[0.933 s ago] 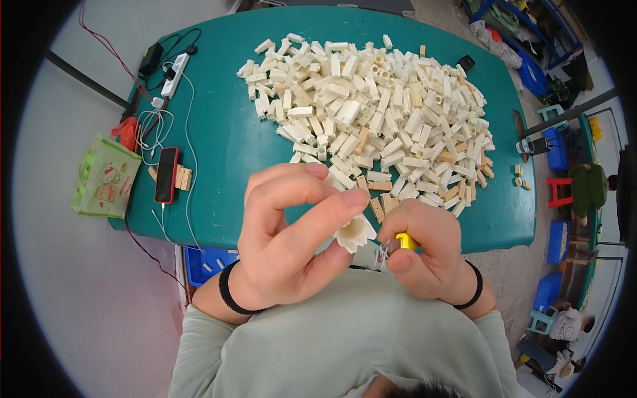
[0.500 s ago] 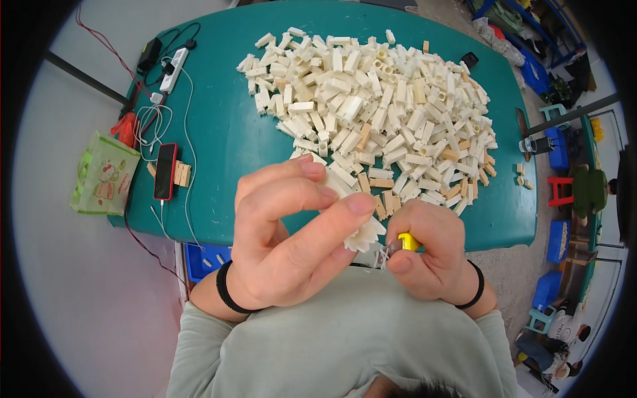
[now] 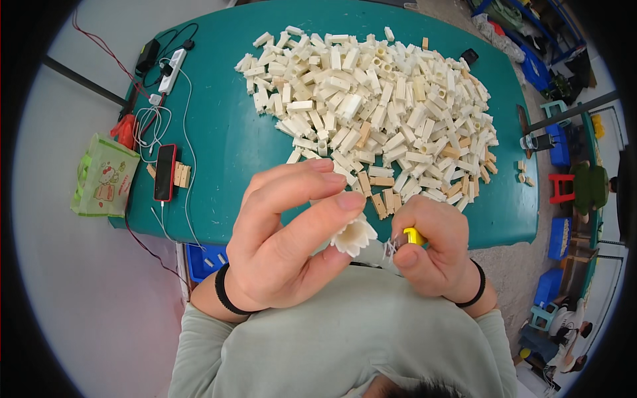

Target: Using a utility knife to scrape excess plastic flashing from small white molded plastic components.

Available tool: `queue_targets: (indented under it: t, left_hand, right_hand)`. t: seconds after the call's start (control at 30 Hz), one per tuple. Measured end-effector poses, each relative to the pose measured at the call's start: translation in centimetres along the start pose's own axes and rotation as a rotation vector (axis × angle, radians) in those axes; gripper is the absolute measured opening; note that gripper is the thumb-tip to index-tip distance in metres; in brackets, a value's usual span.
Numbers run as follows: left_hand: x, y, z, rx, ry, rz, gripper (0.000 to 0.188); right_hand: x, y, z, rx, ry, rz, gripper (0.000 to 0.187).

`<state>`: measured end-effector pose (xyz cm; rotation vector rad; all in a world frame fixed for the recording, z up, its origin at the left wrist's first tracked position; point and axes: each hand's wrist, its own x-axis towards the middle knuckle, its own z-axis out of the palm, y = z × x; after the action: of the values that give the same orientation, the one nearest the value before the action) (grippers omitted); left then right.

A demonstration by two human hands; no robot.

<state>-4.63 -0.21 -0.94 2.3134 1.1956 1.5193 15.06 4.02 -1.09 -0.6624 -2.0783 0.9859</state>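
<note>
Pale green, the bag (image 3: 99, 182) at the left carries a cartoon figure and red lettering too small for me to read. Just right of it, on the green table (image 3: 215, 146), I see a dark-screened, red-edged phone (image 3: 165, 172) partly covering some wooden blocks (image 3: 182, 176), with a white power strip (image 3: 173, 71) farther off. Near left, the table edge cuts off a blue bin (image 3: 196, 265).

Next comes the left hand (image 3: 285, 242), thumb and fingers pinching a hollow pale piece (image 3: 355, 237); its jagged open end shows, the rest lies behind the fingers. Beyond both hands spreads a heap (image 3: 371, 99) of cream and tan blocks, many half buried, its near edge blocked by the left fingers.

Just right of the pale piece, and apart from it, the right hand (image 3: 434, 249) is curled around a yellow tool (image 3: 414, 236), mostly lost in the fist. I can't identify the whitish strands (image 3: 389, 249) at its dark end.

Far right, past the table, stand a red stool (image 3: 561, 188) and blurred people (image 3: 564, 335).
</note>
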Motion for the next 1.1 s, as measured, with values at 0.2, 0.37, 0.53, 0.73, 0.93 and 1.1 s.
queue_targets:
  t: [0.2, 0.37, 0.53, 0.73, 0.93, 1.1]
  left_hand:
    - [0.16, -0.12, 0.15, -0.060, -0.039, 0.003, 0.036]
    - [0.35, -0.20, 0.00, -0.031, -0.068, 0.034, 0.036]
    - [0.43, -0.01, -0.11, 0.016, -0.077, 0.034, 0.036]
    - [0.46, 0.23, -0.10, 0.078, -0.072, 0.035, 0.035]
    - [0.24, 0.22, 0.11, 0.091, -0.032, 0.039, 0.036]
    - [0.38, 0.03, 0.21, 0.099, -0.001, 0.066, 0.041]
  right_hand:
    - [0.15, 0.14, -0.09, -0.023, -0.011, -0.028, 0.029]
    - [0.06, 0.27, -0.13, -0.022, -0.010, -0.028, 0.030]
    - [0.02, 0.43, -0.14, -0.025, -0.012, -0.027, 0.030]
    - [0.07, 0.41, -0.16, -0.023, -0.017, -0.029, 0.029]
    - [0.11, 0.47, -0.10, -0.018, -0.025, -0.015, 0.029]
    - [0.15, 0.83, 0.02, -0.029, -0.038, -0.016, 0.029]
